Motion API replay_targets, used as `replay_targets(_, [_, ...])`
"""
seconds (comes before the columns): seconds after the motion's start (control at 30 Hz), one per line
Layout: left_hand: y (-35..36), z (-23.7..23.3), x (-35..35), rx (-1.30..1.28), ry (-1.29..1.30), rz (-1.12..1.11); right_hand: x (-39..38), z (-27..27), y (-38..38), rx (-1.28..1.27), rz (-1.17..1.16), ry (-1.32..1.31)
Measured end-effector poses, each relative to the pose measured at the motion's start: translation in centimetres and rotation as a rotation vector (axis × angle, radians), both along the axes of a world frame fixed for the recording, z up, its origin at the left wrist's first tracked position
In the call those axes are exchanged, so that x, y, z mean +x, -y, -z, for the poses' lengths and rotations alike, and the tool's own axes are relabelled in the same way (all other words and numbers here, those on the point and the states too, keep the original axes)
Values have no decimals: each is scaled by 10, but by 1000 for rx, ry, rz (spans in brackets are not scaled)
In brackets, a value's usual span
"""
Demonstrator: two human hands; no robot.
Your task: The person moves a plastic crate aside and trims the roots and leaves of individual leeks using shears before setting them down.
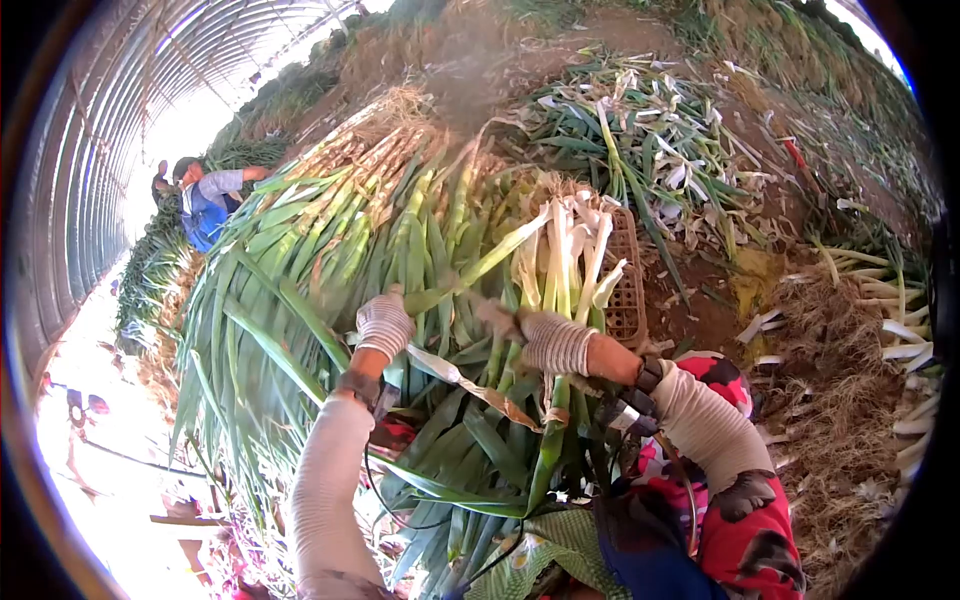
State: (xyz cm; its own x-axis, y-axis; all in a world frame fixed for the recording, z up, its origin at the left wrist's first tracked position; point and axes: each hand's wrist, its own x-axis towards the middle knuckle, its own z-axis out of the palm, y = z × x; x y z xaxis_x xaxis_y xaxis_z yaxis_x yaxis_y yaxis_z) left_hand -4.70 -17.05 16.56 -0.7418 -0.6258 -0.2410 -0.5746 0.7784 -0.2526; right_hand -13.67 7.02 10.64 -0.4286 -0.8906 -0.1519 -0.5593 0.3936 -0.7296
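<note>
In the head view, your left hand [385, 325], in a knit glove, is curled shut around a green stalk at the left flank of the bunch of green onions [560, 255]. Your right hand [548, 342], gloved the same way, is clamped round that bunch just below its white shanks. The two hands are set apart, with leaves between them. The bunch lies in front of your lap with its white ends pointing away from you and its long leaves fanning back toward you. It rests against a much larger heap of green onions [330, 230], which spreads to the left with its dry roots at the far end. A pale, limp leaf strip [470, 385] crosses the greens between your forearms. Just behind the white shanks, touching them or nearly so, stands a woven basket [628, 295] on the soil floor [700, 310]. Beyond it, a pile of trimmed leaves [640, 140] covers the far part of the floor. Peeled white stalks [905, 335] lie at the right edge beside dry husks [830, 410]. At the far left, another person [205, 205] bends over the greens under the arched greenhouse frame [95, 130].
</note>
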Motion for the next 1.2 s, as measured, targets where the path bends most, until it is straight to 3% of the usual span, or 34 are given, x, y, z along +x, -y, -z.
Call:
replay_targets(0.03, [-16, -7, 6, -41, -22, 99, -7, -9, -3, 66, 86, 16])
replay_targets(0.1, [-72, -36, 17, -51, 190, 123, -16, -30, -11, 201, 202, 144])
replay_targets(0.13, [-101, -50, 20, -52, 297, 138, -24, -4, -9, 48, 192, 9])
replay_targets(0.17, [-120, -49, 27, -22, 288, 137, -16, -19, -14, 71, 186, 45])
replay_targets(0.23, [-141, -29, 52, 80, 263, 158, 2, -36, -20, 95, 123, 97])
replay_targets(0.3, [-155, 13, 82, 148, 296, 217, 13, -18, -20, 107, -47, 99])
replay_targets(0.37, [-168, 49, 108, 157, 258, 305, 20, -24, -22, 180, 58, 154])
replay_targets(0.4, [-167, 48, 110, 219, 257, 276, 20, -27, -23, 218, 112, 175])
replay_targets(0.43, [-165, 45, 109, 281, 252, 248, 15, -21, -20, 239, 119, -35])
replay_targets(0.5, [-149, 30, 97, 396, 307, 219, 24, -44, -29, 159, 90, 274])
replay_targets(0.6, [-115, -8, 74, 408, 108, 336, 32, -6, -8, 310, -38, 36])
replay_targets(0.67, [-85, 1, 55, 402, -343, 143, 32, 8, 4, 363, -44, -241])
replay_targets(0.7, [-63, 18, 45, 258, -445, 177, 28, -14, 2, 301, 128, -39])
replay_targets(0.73, [-43, 38, 33, 110, -552, 207, 25, -11, 4, 273, 108, -27])
replay_targets(0.83, [-22, 69, -2, -94, -351, 107, 15, 9, 17, 163, 29, -29])
replay_targets(0.97, [-26, 72, -26, 248, -286, -98, 3, 10, 28, 102, 177, 24])
replay_targets(1.1, [-4, 84, -23, 428, -444, -47, 16, -13, 22, 212, 137, 22])
replay_targets(1.2, [21, 115, -16, 854, -612, -84, 33, -5, 8, 222, 88, 7])
